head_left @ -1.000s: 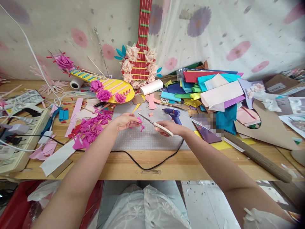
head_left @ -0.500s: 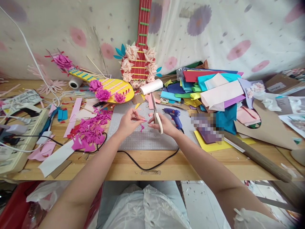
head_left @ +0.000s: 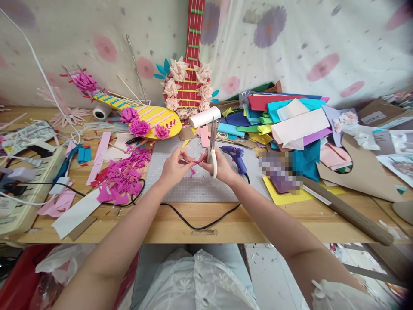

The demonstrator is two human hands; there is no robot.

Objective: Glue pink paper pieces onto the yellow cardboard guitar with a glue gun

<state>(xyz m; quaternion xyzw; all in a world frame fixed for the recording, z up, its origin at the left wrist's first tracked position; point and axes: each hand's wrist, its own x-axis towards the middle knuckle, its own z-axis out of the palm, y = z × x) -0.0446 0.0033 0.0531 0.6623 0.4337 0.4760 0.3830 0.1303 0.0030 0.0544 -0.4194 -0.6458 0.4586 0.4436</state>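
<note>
Over the grey cutting mat (head_left: 180, 191), my left hand (head_left: 177, 165) pinches a small magenta paper piece (head_left: 196, 162) between thumb and fingertips. My right hand (head_left: 222, 167) holds white-handled scissors (head_left: 213, 161), their blades pointing up and away from me. The thumb and fingertip of that same hand also touch the magenta piece, so my two hands meet at it. A magenta scrap (head_left: 192, 173) lies on the mat just below my fingers. To the right of my right hand rests a blue glue gun (head_left: 235, 157).
A pile of magenta paper pieces (head_left: 125, 181) lies left of the mat. Behind stand a yellow paper instrument (head_left: 161, 118) with magenta flowers and a red one (head_left: 187, 86). Coloured paper (head_left: 300, 116) is heaped at the right. A black cord (head_left: 200, 228) loops along the front.
My right hand has moved slightly left, and its fingertips now meet the magenta piece at my left fingers. The scissors have swung more upright.
</note>
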